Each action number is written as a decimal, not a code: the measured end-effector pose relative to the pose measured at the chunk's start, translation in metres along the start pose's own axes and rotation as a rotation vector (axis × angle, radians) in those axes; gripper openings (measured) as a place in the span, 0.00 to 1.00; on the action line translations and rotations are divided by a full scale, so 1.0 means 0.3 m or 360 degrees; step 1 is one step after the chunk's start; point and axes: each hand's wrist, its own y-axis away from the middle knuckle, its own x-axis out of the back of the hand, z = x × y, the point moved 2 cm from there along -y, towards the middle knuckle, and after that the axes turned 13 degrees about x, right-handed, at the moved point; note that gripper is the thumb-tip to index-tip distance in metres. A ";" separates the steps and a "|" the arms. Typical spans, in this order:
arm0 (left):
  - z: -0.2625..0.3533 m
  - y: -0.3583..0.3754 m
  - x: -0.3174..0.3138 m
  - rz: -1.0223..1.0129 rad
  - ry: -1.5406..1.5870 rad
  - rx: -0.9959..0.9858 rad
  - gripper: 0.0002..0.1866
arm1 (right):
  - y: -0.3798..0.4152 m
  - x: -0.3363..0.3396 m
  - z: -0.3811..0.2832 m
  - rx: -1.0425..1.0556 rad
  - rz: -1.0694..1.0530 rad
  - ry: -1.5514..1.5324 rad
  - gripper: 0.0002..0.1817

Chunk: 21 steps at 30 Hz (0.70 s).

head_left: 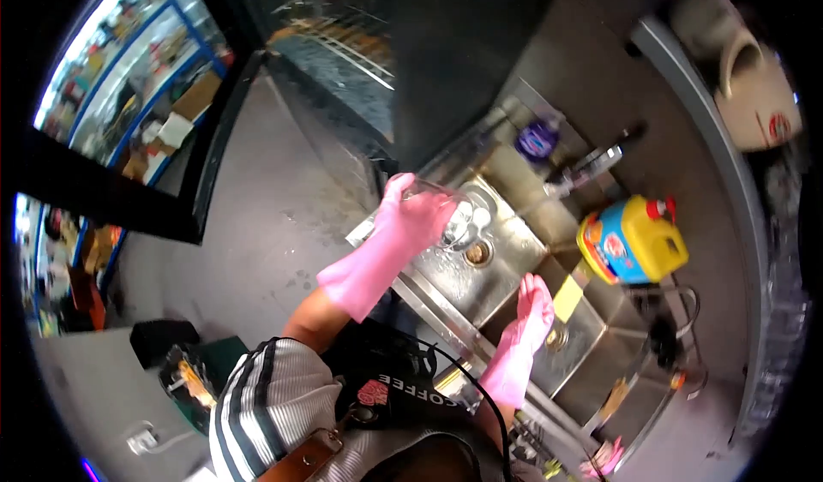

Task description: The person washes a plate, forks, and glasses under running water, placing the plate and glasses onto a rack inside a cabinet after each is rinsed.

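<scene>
Both my hands wear long pink rubber gloves. My left hand [417, 216] is wrapped round a clear, see-through container [461, 223], perhaps a glass or jar, held tilted over the left basin of a steel sink [454, 281]. The glove hides part of its shape. My right hand [530, 315] is over the sink near the divider, fingers stretched out and close together, with nothing seen in it. Close to its fingertips is a yellow sponge or cloth [567, 299] at the right basin. A drain [477, 253] shows below the clear container.
Behind the sink stand a yellow detergent jug [633, 240] and a purple bottle [537, 140]. A faucet [591, 170] reaches over from the back. A brush [614, 398] lies at the far right basin. A dark open door [463, 53] rises beyond my left hand.
</scene>
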 end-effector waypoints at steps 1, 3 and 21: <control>0.056 0.035 0.022 -0.0093 0.0021 -0.0137 0.34 | 0.000 -0.001 -0.002 -0.0013 0.0001 0.0003 0.17; 0.201 0.109 0.091 -0.0211 0.0090 -0.0428 0.28 | -0.011 0.015 0.003 -0.0055 0.0002 0.0022 0.17; 1.108 0.093 -0.639 -0.0365 -0.0800 -0.2539 0.42 | 0.042 -0.236 -0.086 0.0041 0.0105 0.0278 0.19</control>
